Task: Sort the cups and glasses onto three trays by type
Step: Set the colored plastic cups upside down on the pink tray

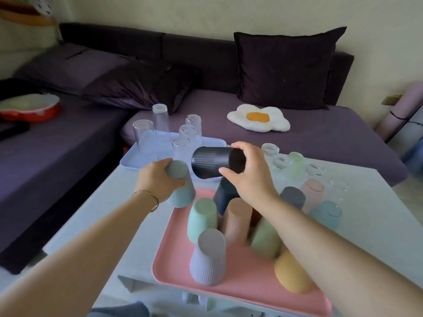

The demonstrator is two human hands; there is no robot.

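Observation:
My right hand [248,173] holds a black ribbed cup [211,162] on its side in the air above the table. My left hand [158,179] grips an upside-down grey-blue cup [183,191] at the far left corner of the pink tray [174,259]. Several matte ribbed cups stand upside down on the pink tray: mint [202,217], peach [235,219], lilac [209,257], green [266,239], mustard [290,273] and navy [223,195]. A light blue tray [142,154] at the back holds clear glasses [161,120]. Tinted translucent cups [326,215] and clear glasses [270,149] stand at the right.
The white table [109,220] stands against a purple sofa [320,143] with dark cushions. A fried-egg pillow [258,117] lies on the sofa behind the table. A red-rimmed dish [29,108] rests on the sofa at the far left.

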